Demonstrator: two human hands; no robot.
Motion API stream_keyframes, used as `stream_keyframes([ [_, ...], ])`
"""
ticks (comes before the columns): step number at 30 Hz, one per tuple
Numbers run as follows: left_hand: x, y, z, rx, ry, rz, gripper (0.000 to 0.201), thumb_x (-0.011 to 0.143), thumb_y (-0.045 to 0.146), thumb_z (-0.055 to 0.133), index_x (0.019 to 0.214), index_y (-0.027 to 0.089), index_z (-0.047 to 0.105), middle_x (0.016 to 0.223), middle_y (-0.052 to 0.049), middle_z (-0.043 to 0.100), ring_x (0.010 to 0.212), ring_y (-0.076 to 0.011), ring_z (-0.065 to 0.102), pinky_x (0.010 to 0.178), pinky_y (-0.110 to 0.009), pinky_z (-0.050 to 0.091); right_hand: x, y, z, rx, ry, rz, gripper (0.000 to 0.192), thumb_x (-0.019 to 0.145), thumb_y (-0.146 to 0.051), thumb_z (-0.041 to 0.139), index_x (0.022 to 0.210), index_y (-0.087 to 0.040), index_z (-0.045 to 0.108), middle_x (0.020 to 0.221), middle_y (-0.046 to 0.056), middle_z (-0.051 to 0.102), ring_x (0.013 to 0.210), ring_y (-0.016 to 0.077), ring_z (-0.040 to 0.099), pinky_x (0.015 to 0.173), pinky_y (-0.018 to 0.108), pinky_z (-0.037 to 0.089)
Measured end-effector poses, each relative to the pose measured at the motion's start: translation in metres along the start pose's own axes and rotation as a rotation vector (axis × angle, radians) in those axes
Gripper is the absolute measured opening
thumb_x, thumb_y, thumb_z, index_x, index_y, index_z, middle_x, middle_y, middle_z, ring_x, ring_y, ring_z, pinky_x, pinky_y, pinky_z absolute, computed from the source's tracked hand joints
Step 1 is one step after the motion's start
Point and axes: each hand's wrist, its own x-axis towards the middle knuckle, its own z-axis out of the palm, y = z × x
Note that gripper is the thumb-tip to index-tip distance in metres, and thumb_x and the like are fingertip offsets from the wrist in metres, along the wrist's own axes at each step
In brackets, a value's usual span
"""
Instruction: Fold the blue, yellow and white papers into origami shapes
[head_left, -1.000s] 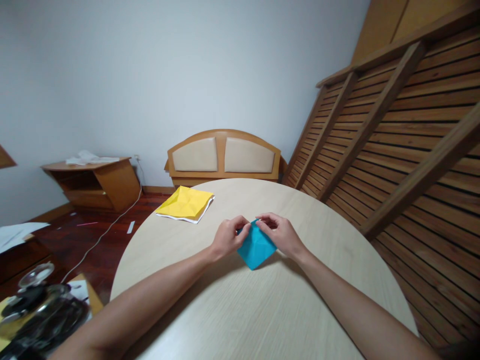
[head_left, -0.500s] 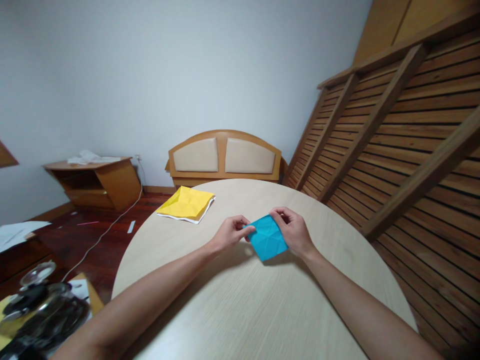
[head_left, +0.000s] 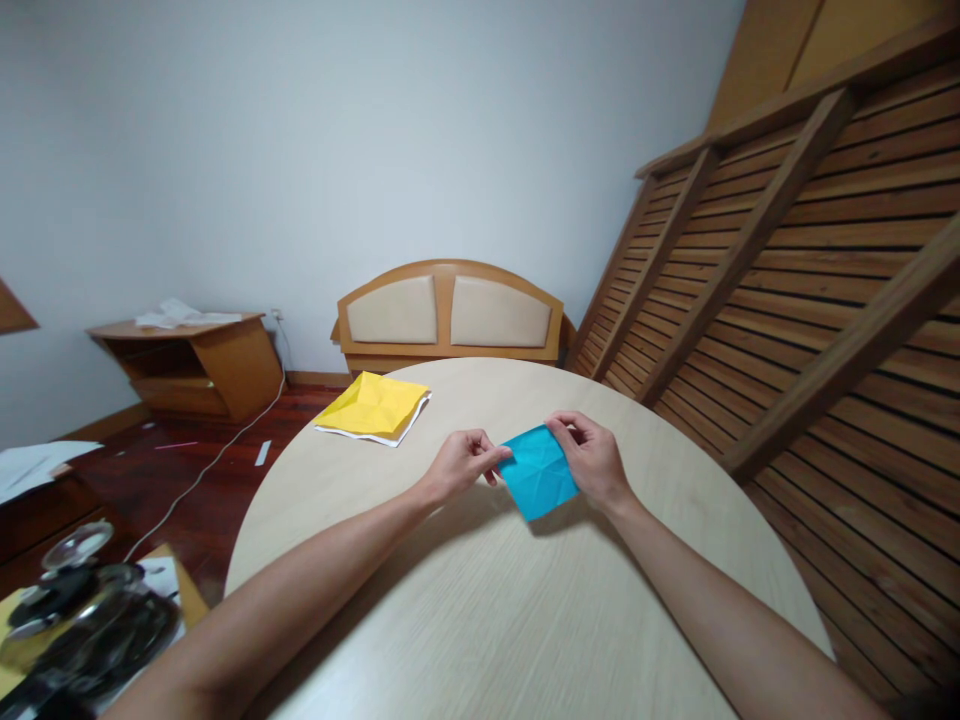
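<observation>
Two bare hands hold one item over the round pale wood-grain tabletop (head_left: 487, 620).

Item 1: small creased turquoise paper square (head_left: 538, 470), turned cornerwise like a diamond, held just above the tabletop near its middle, lower corner pointing toward the person.
Left hand (head_left: 461, 466): grip pinched narrow on the square's left corner, thumb and forefinger closed on the paper.
Right hand (head_left: 592, 460): grip closed on the square's upper right edge, fingers curled behind, thumb on top.

Item 2: larger creased yellow paper sheet with white underside (head_left: 373, 407), lying flat at the tabletop's far left rim, well apart from both hands.

Beyond the tabletop: wooden headboard with two beige padded panels (head_left: 448, 312) against the wall; slatted wooden frame (head_left: 787, 260) leaning at the right.
</observation>
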Motion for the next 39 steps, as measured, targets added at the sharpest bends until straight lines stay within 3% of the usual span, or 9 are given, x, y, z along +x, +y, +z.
stream_keyframes([
  [9,0.000,-0.005,0.003,-0.030,-0.006,0.025,0.052,0.073,0.062,0.075,0.072,0.016,0.050,0.059,-0.001,0.065,0.051,-0.0120,0.062,0.047,-0.020,0.044,-0.003,-0.002,0.002,-0.007,0.045,-0.023,0.039,0.086,-0.055,0.063,0.084,-0.017,0.071,0.077,0.004,0.069,0.063,0.0179,0.061,0.056,0.027,0.048],
  [13,-0.004,-0.004,0.010,-0.149,-0.140,0.007,0.052,0.064,0.054,0.085,0.082,0.015,0.057,0.073,-0.003,0.068,0.062,-0.0130,0.064,0.059,-0.024,0.050,-0.003,-0.003,0.003,-0.029,0.107,-0.047,0.040,0.087,-0.056,0.061,0.084,-0.017,0.070,0.078,0.005,0.070,0.064,0.0185,0.061,0.058,0.028,0.049],
  [16,-0.005,-0.004,0.013,-0.134,-0.219,0.012,0.048,0.067,0.054,0.083,0.075,0.013,0.060,0.070,-0.003,0.067,0.061,-0.0122,0.062,0.061,-0.025,0.048,-0.002,-0.005,0.002,-0.056,0.146,-0.058,0.040,0.088,-0.057,0.060,0.083,-0.018,0.070,0.076,0.005,0.070,0.062,0.0182,0.060,0.057,0.028,0.049],
  [21,-0.001,-0.009,0.010,-0.063,-0.175,-0.017,0.048,0.069,0.056,0.080,0.067,0.014,0.057,0.061,-0.001,0.063,0.055,-0.0110,0.058,0.056,-0.022,0.042,-0.001,-0.004,0.000,-0.088,0.177,-0.084,0.037,0.089,-0.054,0.060,0.084,-0.018,0.070,0.078,0.005,0.070,0.064,0.0186,0.061,0.060,0.029,0.049],
  [28,-0.002,-0.015,0.014,-0.101,-0.234,-0.065,0.039,0.069,0.044,0.084,0.075,0.013,0.060,0.068,-0.002,0.064,0.058,-0.0108,0.058,0.059,-0.024,0.043,-0.003,0.000,0.003,-0.101,0.221,-0.065,0.039,0.090,-0.054,0.058,0.087,-0.017,0.070,0.080,0.006,0.070,0.064,0.0189,0.061,0.060,0.029,0.049],
  [35,-0.003,-0.017,0.015,-0.035,-0.206,-0.134,0.035,0.070,0.038,0.083,0.071,0.015,0.056,0.062,0.003,0.058,0.052,-0.0091,0.054,0.052,-0.022,0.040,0.001,0.002,-0.001,-0.091,0.250,-0.056,0.039,0.090,-0.054,0.059,0.088,-0.016,0.070,0.080,0.006,0.070,0.062,0.0180,0.061,0.058,0.029,0.048],
  [39,-0.004,-0.016,0.016,-0.019,-0.204,-0.093,0.034,0.069,0.036,0.083,0.076,0.013,0.058,0.068,0.001,0.060,0.056,-0.0091,0.056,0.054,-0.021,0.041,0.001,0.004,0.000,-0.116,0.275,-0.078,0.039,0.090,-0.054,0.059,0.088,-0.016,0.070,0.079,0.005,0.070,0.062,0.0173,0.061,0.059,0.029,0.048],
])
